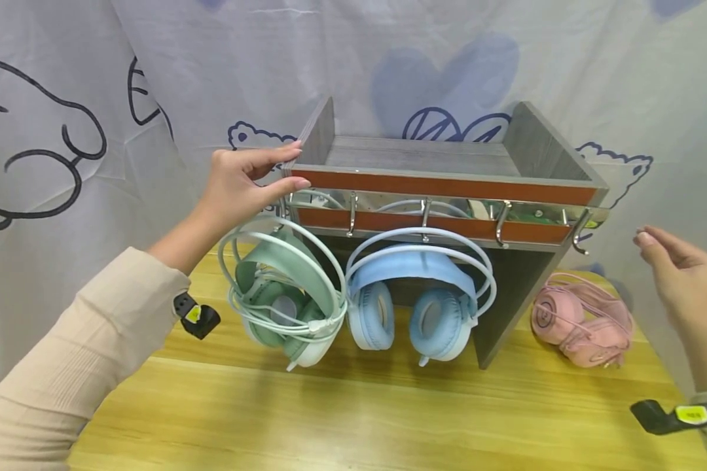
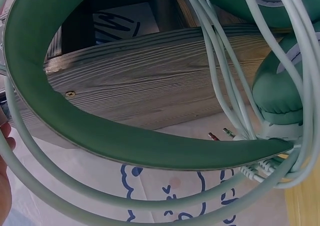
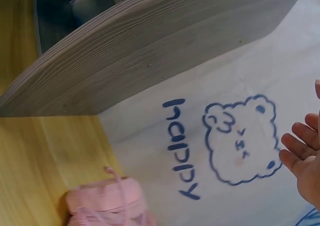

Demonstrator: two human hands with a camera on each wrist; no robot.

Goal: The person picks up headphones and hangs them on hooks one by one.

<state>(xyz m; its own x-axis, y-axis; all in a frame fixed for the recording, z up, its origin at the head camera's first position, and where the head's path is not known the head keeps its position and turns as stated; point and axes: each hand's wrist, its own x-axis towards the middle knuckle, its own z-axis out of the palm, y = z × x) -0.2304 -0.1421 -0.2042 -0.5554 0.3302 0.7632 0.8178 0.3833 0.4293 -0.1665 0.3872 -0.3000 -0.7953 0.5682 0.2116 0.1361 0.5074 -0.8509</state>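
Pale printed cloth (image 1: 353, 59) behind your yellowish wooden table (image 1: 259, 418)
Ahead of you, the creased fabric carries dark cartoon outlines (image 1: 76, 159) and faded blue hearts (image 1: 444, 85); your right wrist view shows "happy" lettering (image 3: 177, 148). Light leaves a soft sheen (image 1: 359, 432) on your tabletop.

Mint headphones (image 1: 299, 260), baby-blue headphones (image 1: 412, 265), pink headphones (image 1: 592, 340) are all rocking pastels — grey rack (image 1: 424, 150) is showing woodgrain, white cloth (image 1: 342, 52) is sporting blue hearts (image 1: 448, 78).

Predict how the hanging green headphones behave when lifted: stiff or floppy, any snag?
The green headphones will probably hold their arch, since the outer hoops look smooth and evenly curved. The cable hangs in thin loops, so it may swing or snag on a hook. The ear cushions look padded and should give if squeezed.
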